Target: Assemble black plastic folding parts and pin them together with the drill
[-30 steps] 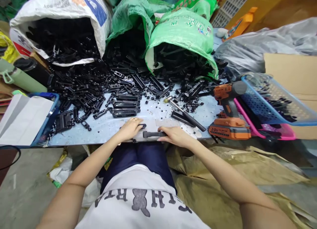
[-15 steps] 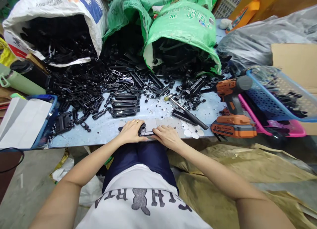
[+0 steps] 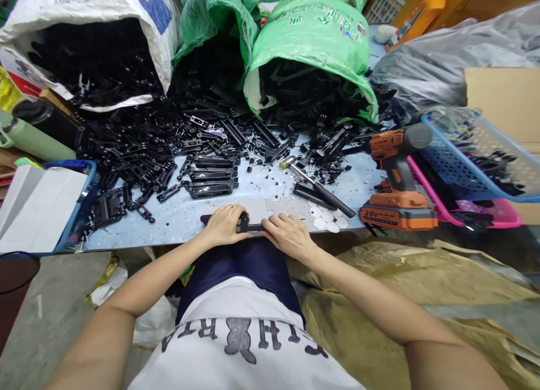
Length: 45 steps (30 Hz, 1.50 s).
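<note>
Part [image 3: 255, 228], black: lies along the near edge of the counter [image 3: 185, 227]. Left hand [image 3: 223, 225]: fingers curled over its knobbed end. Right hand [image 3: 291, 236]: fingers pinching its other end. Probably light, stiff, slightly slick; best gripped endwise.

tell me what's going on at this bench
Someone's left hand has its fingers curled over a black part, and the right hand holds a black bar close against it, near the front edge of a blue table. Whether the two are joined is hidden. A row of black pieces lies beyond the left hand; a hammer and a drill are to the right.
</note>
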Each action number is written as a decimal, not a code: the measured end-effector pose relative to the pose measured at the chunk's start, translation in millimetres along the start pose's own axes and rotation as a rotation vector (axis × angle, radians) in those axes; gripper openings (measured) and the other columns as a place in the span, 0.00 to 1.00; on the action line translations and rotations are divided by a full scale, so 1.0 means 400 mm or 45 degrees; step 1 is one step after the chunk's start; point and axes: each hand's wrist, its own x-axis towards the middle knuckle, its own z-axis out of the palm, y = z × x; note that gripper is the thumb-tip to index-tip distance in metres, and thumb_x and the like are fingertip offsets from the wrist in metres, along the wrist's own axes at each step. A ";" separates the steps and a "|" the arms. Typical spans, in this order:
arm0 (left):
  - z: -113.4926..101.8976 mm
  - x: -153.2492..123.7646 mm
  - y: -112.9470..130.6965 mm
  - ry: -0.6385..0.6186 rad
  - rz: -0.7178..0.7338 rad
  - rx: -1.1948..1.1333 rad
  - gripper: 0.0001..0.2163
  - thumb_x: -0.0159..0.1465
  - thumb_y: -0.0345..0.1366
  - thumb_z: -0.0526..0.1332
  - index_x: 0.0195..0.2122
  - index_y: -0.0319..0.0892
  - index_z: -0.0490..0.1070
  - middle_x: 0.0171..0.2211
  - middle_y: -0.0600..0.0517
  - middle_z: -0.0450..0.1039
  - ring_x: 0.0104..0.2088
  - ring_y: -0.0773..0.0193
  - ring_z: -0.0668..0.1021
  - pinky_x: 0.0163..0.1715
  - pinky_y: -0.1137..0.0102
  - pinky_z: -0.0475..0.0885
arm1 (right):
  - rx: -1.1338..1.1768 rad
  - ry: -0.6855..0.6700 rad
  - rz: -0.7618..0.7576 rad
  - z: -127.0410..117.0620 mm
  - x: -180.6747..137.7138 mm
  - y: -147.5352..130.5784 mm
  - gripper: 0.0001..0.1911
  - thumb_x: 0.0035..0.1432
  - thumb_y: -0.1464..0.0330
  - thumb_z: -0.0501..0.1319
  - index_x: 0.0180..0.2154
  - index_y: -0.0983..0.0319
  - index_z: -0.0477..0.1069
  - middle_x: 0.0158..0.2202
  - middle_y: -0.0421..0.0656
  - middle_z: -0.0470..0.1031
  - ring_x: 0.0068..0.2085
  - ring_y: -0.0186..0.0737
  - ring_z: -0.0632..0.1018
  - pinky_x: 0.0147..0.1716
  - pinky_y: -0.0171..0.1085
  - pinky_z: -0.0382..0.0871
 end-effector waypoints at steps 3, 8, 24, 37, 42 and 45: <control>0.009 -0.009 -0.008 0.071 0.034 -0.029 0.20 0.56 0.48 0.61 0.45 0.42 0.62 0.41 0.46 0.69 0.43 0.55 0.73 0.41 0.63 0.67 | -0.039 0.024 -0.001 -0.019 0.010 -0.004 0.15 0.66 0.64 0.45 0.41 0.60 0.69 0.32 0.46 0.71 0.33 0.40 0.67 0.30 0.40 0.48; 0.008 -0.007 -0.016 0.127 0.046 -0.057 0.17 0.59 0.45 0.60 0.45 0.42 0.62 0.40 0.47 0.70 0.43 0.56 0.73 0.42 0.64 0.68 | -0.078 0.054 -0.024 -0.041 0.031 -0.002 0.15 0.66 0.66 0.45 0.40 0.60 0.69 0.32 0.45 0.71 0.34 0.40 0.67 0.30 0.40 0.47; -0.041 0.311 0.007 0.109 -0.171 0.359 0.13 0.64 0.26 0.48 0.47 0.36 0.66 0.45 0.40 0.70 0.48 0.52 0.70 0.45 0.58 0.63 | 0.132 0.087 0.163 0.056 0.043 0.162 0.14 0.65 0.64 0.48 0.40 0.63 0.70 0.40 0.47 0.72 0.41 0.43 0.69 0.39 0.39 0.58; -0.083 0.054 -0.048 0.546 -0.425 -0.701 0.09 0.60 0.40 0.59 0.35 0.40 0.72 0.30 0.50 0.73 0.31 0.65 0.74 0.34 0.70 0.69 | -0.042 0.147 0.253 0.100 0.382 0.219 0.15 0.61 0.76 0.46 0.44 0.66 0.68 0.39 0.51 0.73 0.43 0.48 0.66 0.40 0.43 0.54; -0.052 -0.079 -0.099 0.607 -0.936 -1.520 0.21 0.46 0.50 0.67 0.31 0.36 0.73 0.21 0.52 0.71 0.20 0.71 0.69 0.23 0.74 0.65 | -0.048 0.155 0.250 0.093 0.393 0.213 0.13 0.59 0.75 0.47 0.36 0.67 0.70 0.32 0.52 0.73 0.40 0.48 0.67 0.41 0.45 0.54; -0.028 -0.102 -0.107 0.584 -1.015 -1.633 0.22 0.42 0.51 0.69 0.30 0.36 0.73 0.20 0.53 0.71 0.18 0.73 0.68 0.23 0.75 0.64 | 0.116 0.272 0.274 0.077 0.339 0.204 0.13 0.61 0.71 0.48 0.41 0.66 0.70 0.36 0.51 0.72 0.38 0.46 0.69 0.39 0.43 0.58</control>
